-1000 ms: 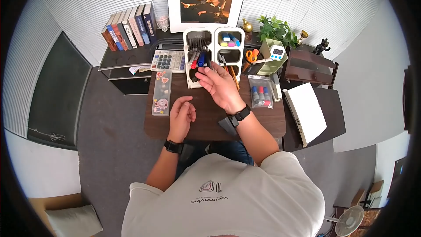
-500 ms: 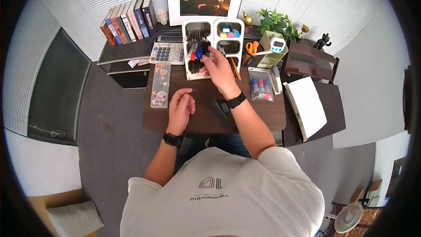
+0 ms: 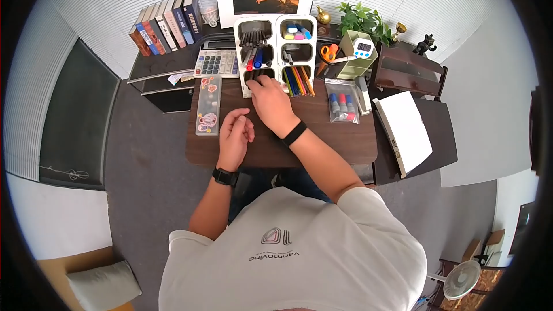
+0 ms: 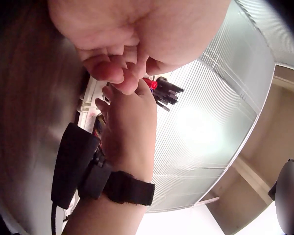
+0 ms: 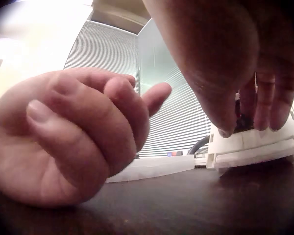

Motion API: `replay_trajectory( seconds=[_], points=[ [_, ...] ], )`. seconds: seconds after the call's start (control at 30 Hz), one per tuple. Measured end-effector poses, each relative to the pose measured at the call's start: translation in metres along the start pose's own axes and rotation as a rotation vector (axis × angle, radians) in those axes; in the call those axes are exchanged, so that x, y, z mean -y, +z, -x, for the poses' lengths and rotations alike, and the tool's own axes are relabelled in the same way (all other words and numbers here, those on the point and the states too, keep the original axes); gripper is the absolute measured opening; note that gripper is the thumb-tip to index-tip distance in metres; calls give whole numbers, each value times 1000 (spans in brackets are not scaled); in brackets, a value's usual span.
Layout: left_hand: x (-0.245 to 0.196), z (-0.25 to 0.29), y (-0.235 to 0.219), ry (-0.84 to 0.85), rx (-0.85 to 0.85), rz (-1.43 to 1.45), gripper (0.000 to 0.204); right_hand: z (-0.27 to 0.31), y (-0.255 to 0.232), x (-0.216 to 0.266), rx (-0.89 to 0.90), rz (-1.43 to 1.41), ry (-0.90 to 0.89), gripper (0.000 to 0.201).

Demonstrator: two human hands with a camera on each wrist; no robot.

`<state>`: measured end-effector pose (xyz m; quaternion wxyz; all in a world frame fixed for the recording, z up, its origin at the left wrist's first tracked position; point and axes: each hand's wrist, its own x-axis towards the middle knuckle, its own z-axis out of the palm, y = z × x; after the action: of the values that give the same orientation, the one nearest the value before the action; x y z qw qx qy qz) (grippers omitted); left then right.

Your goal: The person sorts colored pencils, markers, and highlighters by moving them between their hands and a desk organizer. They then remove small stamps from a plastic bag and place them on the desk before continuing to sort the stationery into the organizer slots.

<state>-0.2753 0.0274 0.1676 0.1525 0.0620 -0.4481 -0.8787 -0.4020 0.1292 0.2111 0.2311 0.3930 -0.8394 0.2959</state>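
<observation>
My right hand [image 3: 272, 103] reaches to the lower left compartment of a white desk organizer [image 3: 275, 34]. Its fingers point down over the organizer's front in the right wrist view, where thumb and fingers stand apart around dark contents; the head view hides most of the fingertips. Just above, a red marker [image 3: 250, 63] and a blue marker [image 3: 258, 59] stand below a bunch of black pens [image 3: 252, 39]. Colored pencils [image 3: 296, 80] fill the lower right compartment, and highlighters [image 3: 298, 31] the top right one. My left hand [image 3: 233, 144], loosely curled with nothing in it, hovers nearer my body.
To the left lie a translucent pencil case [image 3: 208, 106] and a calculator [image 3: 216, 63]. On the right are a clear bag of markers [image 3: 344, 103], a stapler [image 3: 363, 98], and a cup with orange scissors [image 3: 328, 53]. Books [image 3: 167, 23] stand at the back left.
My right hand has come left and down from the organizer's middle to its lower left compartment, uncovering the colored pencils. The left hand has stayed nearly in place.
</observation>
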Motion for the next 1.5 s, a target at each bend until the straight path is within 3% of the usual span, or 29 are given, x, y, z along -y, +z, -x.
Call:
replay_trajectory(
  seconds=[0.03,0.27,0.37,0.43,0.53,0.7,0.77,0.8,0.83,0.87,0.93,1.03,1.1,1.37,1.47,1.5],
  points=[
    [0,0,0,9,-4,8,23,0,3,-2,58,-41,32,27],
    [2,-2,0,8,6,-49,26,9,-11,-6,-8,-222,8,23],
    [-11,-9,5,-147,1,-74,33,15,-36,2,-55,-243,11,23],
    [-24,-16,15,-412,136,69,40,27,-52,8,-157,-301,-58,24],
    [-19,-9,33,-455,91,337,42,65,-66,14,-66,-348,-66,25],
    [16,0,24,-285,90,113,35,105,-71,1,42,-437,-40,27],
    [23,3,27,-246,97,67,31,113,-72,-2,0,-607,119,27],
    [27,4,30,-149,105,-66,30,115,-73,-3,1,-608,129,27],
    [29,4,34,-51,114,-198,28,114,-76,-2,35,-638,233,29],
    [28,5,37,-59,117,-200,28,113,-77,-3,68,-668,338,31],
    [25,7,42,20,133,-449,26,112,-72,-6,67,-674,358,32],
    [30,8,41,92,157,-549,29,111,-66,-13,48,-620,332,29],
    [30,7,40,74,153,-599,30,113,-57,-21,-16,-536,201,26],
    [23,6,37,-33,162,-544,30,114,-66,-12,40,-553,276,31],
    [17,0,32,-177,146,-514,35,114,-66,-10,78,-572,315,37],
    [16,-1,33,-253,116,-325,38,114,-66,-10,78,-578,333,40]
  ],
)
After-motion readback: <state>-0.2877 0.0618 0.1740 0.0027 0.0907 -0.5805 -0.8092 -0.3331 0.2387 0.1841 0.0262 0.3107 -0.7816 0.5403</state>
